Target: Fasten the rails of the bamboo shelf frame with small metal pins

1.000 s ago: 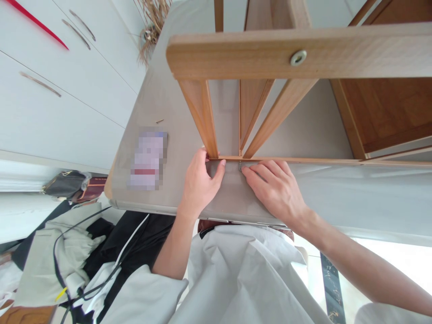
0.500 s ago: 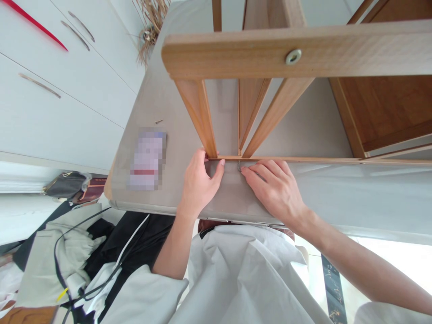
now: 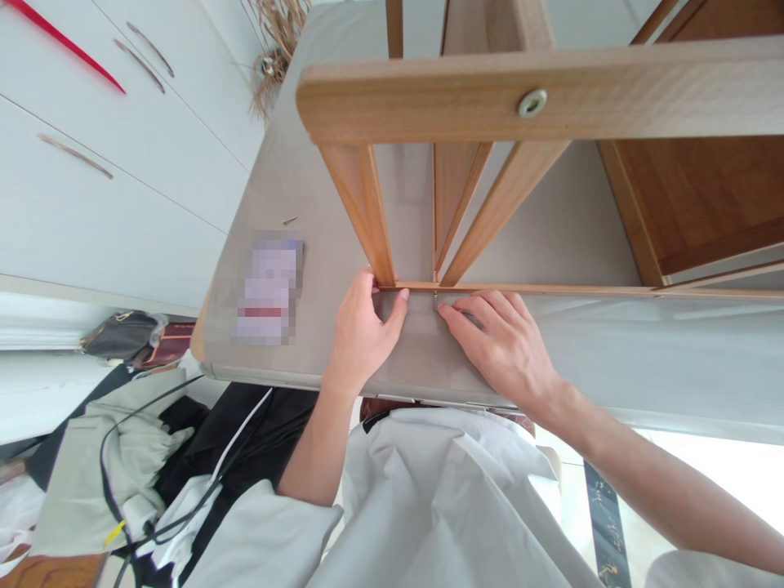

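A wooden frame (image 3: 429, 102) with slanted slats stands on the covered table (image 3: 294, 327). My left hand (image 3: 366, 327) is closed around the left end of its lower rail (image 3: 551, 289), thumb on the near side and fingers partly hidden behind. Just to the right, my right hand (image 3: 499, 339) pinches a small bent metal hex key (image 3: 436, 300) against the near face of that rail, below the foot of the middle slats. Most of the key is hidden by my fingertips. A round bolt head with a socket (image 3: 532, 103) sits in the upper rail.
A blurred-out flat item (image 3: 266, 290) and a small screw (image 3: 290, 220) lie on the table's left part. White drawers (image 3: 110, 196) stand to the left, dried stalks (image 3: 278, 49) behind. Clothes and cables (image 3: 153, 465) are heaped at the lower left.
The view has shifted very slightly. Both hands keep their places on the lower rail, and the right fingers have barely moved at the hex key.
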`<action>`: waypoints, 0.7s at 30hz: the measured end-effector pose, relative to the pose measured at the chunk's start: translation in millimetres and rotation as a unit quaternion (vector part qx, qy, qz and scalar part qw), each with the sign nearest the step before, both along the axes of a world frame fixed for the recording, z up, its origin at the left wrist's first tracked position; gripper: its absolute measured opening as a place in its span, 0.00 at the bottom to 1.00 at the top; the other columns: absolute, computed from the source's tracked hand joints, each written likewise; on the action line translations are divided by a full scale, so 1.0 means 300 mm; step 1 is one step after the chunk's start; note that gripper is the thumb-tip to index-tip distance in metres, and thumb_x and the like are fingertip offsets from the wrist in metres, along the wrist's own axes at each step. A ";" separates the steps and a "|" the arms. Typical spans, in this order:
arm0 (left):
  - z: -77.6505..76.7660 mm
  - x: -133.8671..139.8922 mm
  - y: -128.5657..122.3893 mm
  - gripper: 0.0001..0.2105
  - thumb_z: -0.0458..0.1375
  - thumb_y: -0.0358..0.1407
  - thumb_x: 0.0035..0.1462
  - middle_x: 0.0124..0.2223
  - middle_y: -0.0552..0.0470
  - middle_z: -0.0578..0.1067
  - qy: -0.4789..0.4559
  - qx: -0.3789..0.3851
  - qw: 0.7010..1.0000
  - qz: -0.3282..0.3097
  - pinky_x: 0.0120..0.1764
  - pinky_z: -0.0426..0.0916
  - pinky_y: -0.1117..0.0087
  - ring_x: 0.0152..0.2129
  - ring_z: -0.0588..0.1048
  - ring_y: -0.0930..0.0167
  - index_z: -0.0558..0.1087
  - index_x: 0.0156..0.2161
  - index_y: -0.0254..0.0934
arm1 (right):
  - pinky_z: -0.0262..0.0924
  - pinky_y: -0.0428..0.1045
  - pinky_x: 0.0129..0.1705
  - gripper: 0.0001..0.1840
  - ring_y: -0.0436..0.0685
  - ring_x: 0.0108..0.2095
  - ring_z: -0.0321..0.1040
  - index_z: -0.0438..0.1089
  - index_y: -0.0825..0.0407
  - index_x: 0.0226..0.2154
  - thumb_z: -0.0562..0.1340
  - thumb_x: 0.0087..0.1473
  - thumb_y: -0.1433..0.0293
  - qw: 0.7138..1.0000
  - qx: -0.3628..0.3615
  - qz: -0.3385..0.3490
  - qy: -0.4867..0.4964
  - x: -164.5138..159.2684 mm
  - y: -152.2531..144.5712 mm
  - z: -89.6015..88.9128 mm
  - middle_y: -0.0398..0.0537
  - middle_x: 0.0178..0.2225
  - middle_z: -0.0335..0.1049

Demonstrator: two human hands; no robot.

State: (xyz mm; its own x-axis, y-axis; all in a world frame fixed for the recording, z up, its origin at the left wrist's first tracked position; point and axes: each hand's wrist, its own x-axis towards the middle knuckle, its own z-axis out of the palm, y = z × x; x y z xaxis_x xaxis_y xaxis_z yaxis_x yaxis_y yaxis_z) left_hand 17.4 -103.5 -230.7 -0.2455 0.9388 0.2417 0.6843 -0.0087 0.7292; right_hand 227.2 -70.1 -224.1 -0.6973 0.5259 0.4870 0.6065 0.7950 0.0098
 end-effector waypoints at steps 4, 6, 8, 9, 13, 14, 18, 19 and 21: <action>-0.002 0.001 -0.002 0.10 0.60 0.37 0.64 0.49 0.49 0.80 -0.001 0.001 1.000 0.002 0.53 0.75 0.58 0.46 0.80 0.65 0.69 0.50 0.42 | 0.58 0.53 0.44 0.14 0.57 0.41 0.67 0.74 0.51 0.44 0.59 0.61 0.83 1.000 0.000 -0.002 -0.002 -0.001 0.000 0.000 0.49 0.39 0.78; -0.003 0.001 -0.002 0.11 0.60 0.37 0.64 0.49 0.49 0.80 -0.002 0.001 1.000 0.001 0.53 0.75 0.58 0.46 0.80 0.64 0.69 0.50 0.42 | 0.57 0.53 0.43 0.15 0.57 0.41 0.67 0.74 0.50 0.43 0.58 0.62 0.83 1.000 -0.001 -0.004 -0.005 -0.002 0.001 0.000 0.49 0.39 0.77; -0.003 0.000 -0.002 0.11 0.60 0.37 0.64 0.50 0.49 0.80 -0.001 0.000 1.000 0.002 0.53 0.75 0.58 0.46 0.79 0.64 0.69 0.50 0.42 | 0.57 0.52 0.43 0.14 0.57 0.41 0.67 0.74 0.50 0.43 0.59 0.62 0.83 1.000 0.003 -0.006 -0.006 -0.003 0.001 0.001 0.48 0.38 0.77; -0.003 0.000 -0.002 0.11 0.60 0.37 0.64 0.50 0.49 0.80 -0.001 -0.001 1.000 0.002 0.53 0.75 0.58 0.46 0.79 0.64 0.69 0.50 0.42 | 0.57 0.52 0.43 0.14 0.57 0.41 0.67 0.74 0.51 0.42 0.59 0.61 0.83 1.000 0.006 -0.005 -0.006 -0.003 0.002 0.001 0.49 0.38 0.77; 0.001 -0.001 -0.002 0.11 0.60 0.37 0.64 0.49 0.49 0.80 0.001 -0.004 1.000 0.001 0.54 0.74 0.58 0.46 0.79 0.65 0.69 0.50 0.42 | 0.57 0.53 0.43 0.13 0.57 0.41 0.66 0.74 0.52 0.42 0.59 0.62 0.83 1.000 0.010 -0.004 -0.005 -0.004 0.003 0.003 0.50 0.38 0.77; 0.001 -0.001 -0.002 0.11 0.60 0.37 0.64 0.49 0.49 0.80 0.001 -0.004 1.000 0.001 0.54 0.74 0.58 0.46 0.79 0.65 0.68 0.50 0.42 | 0.57 0.53 0.43 0.13 0.57 0.41 0.66 0.74 0.52 0.42 0.59 0.62 0.83 1.000 0.008 -0.004 -0.007 -0.004 0.004 0.004 0.50 0.38 0.77; 0.002 0.001 -0.004 0.11 0.60 0.37 0.64 0.49 0.49 0.80 0.005 -0.006 1.000 0.003 0.53 0.74 0.58 0.46 0.79 0.64 0.68 0.50 0.42 | 0.57 0.53 0.43 0.14 0.57 0.41 0.66 0.74 0.51 0.43 0.59 0.62 0.82 1.000 0.004 -0.003 -0.010 -0.003 0.006 0.005 0.50 0.39 0.77; 0.001 0.001 -0.004 0.11 0.60 0.37 0.64 0.49 0.49 0.80 0.006 -0.006 1.000 0.004 0.52 0.74 0.58 0.46 0.79 0.64 0.68 0.50 0.42 | 0.57 0.53 0.43 0.13 0.57 0.41 0.66 0.74 0.52 0.43 0.59 0.62 0.82 1.000 0.007 -0.003 -0.011 -0.002 0.006 0.005 0.50 0.39 0.77; 0.000 0.000 -0.004 0.11 0.61 0.37 0.64 0.49 0.50 0.79 0.006 -0.005 1.000 0.003 0.53 0.74 0.59 0.46 0.79 0.64 0.68 0.50 0.42 | 0.57 0.53 0.43 0.12 0.57 0.40 0.66 0.74 0.53 0.42 0.60 0.62 0.82 1.000 0.012 -0.002 -0.012 -0.003 0.006 0.006 0.50 0.38 0.78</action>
